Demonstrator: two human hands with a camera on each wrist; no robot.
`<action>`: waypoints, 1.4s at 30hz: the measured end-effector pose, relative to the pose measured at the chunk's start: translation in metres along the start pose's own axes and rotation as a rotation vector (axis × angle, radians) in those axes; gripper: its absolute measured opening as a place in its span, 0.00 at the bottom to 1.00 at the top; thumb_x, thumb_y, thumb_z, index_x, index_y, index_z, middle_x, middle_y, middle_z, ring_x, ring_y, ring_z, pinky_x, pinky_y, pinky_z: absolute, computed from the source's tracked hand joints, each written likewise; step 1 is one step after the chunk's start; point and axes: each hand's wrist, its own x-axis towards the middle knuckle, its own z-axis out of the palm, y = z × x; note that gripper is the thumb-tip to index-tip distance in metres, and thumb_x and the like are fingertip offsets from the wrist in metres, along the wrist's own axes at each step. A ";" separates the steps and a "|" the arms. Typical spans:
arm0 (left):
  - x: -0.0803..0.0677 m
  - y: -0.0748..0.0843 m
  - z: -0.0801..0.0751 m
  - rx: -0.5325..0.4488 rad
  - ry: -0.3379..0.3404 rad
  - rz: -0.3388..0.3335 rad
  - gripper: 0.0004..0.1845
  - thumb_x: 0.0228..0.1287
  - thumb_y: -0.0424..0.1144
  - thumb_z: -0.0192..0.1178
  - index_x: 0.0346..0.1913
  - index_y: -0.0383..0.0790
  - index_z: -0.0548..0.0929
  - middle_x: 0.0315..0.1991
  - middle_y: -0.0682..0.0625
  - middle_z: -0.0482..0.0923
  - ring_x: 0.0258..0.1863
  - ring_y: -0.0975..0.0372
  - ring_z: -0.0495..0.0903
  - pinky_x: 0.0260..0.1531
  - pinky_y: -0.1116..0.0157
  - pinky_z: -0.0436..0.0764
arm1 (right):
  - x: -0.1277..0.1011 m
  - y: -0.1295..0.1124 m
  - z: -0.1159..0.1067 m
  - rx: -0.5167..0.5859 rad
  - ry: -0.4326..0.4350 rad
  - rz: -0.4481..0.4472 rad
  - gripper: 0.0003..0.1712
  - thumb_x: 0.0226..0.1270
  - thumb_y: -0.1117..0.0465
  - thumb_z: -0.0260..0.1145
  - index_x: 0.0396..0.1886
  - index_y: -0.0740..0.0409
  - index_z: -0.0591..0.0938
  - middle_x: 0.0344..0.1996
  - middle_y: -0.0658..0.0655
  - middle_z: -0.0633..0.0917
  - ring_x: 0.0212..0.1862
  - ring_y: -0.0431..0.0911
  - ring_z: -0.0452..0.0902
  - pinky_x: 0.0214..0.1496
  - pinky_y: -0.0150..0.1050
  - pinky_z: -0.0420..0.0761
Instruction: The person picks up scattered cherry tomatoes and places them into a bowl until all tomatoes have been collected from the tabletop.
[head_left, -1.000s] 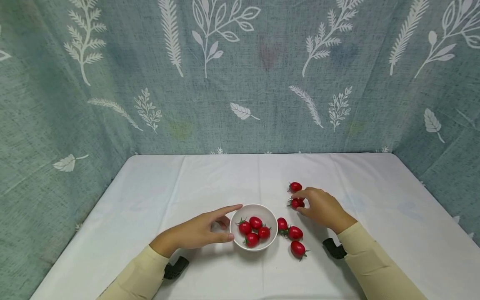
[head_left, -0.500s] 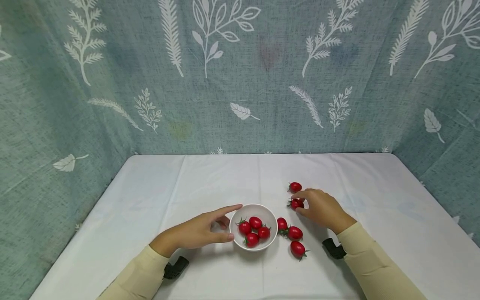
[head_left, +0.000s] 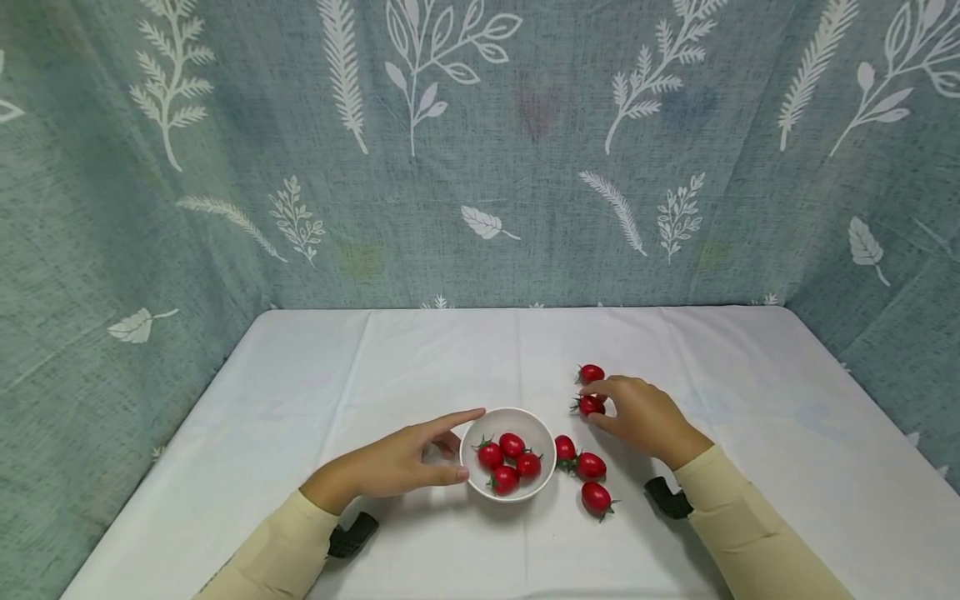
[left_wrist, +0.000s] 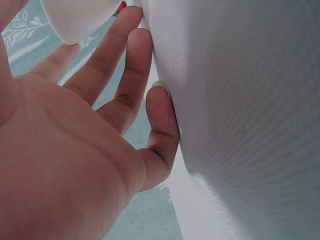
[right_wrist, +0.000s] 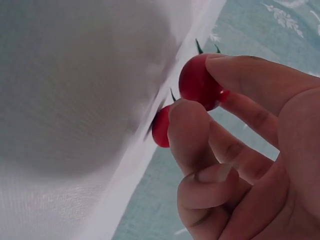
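My left hand [head_left: 408,458] spreads beside a small white bowl [head_left: 471,487], its straight index finger and thumb touching the rim on the left. In the left wrist view the other fingers [left_wrist: 137,75] hang loosely, near the white cloth, under the bowl [left_wrist: 80,20]. Inside the bowl sit several red cherry tomatoes [head_left: 504,480]. To the right of it, my right hand [head_left: 648,421] pinches one cherry tomato [right_wrist: 195,82] between thumb and fingertips, close over the cloth. Just beyond that one lies another cherry tomato [head_left: 592,373].
Three cherry tomatoes [head_left: 596,498] with green stems lie on the white cloth [head_left: 420,358] close to the bowl's right side. A teal curtain [head_left: 525,225] with white leaf prints hangs behind the table and along its sides.
My right hand has shifted slightly to the left, and the pinched cherry tomato has moved with it. The left hand and the bowl stay where they were.
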 end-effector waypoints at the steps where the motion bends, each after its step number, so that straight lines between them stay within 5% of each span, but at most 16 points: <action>1: 0.000 0.000 0.000 -0.001 0.000 0.001 0.40 0.67 0.54 0.65 0.78 0.64 0.58 0.50 0.58 0.82 0.53 0.62 0.78 0.56 0.54 0.74 | 0.000 0.000 0.000 -0.002 0.009 -0.011 0.21 0.58 0.60 0.77 0.53 0.55 0.87 0.39 0.52 0.88 0.42 0.47 0.83 0.42 0.43 0.84; 42: 0.001 0.001 0.001 -0.003 0.001 -0.008 0.39 0.67 0.54 0.65 0.77 0.66 0.58 0.50 0.58 0.83 0.54 0.62 0.79 0.55 0.54 0.74 | -0.025 -0.049 -0.012 -0.062 0.173 -0.246 0.23 0.59 0.58 0.77 0.55 0.47 0.86 0.49 0.52 0.87 0.49 0.48 0.85 0.42 0.44 0.85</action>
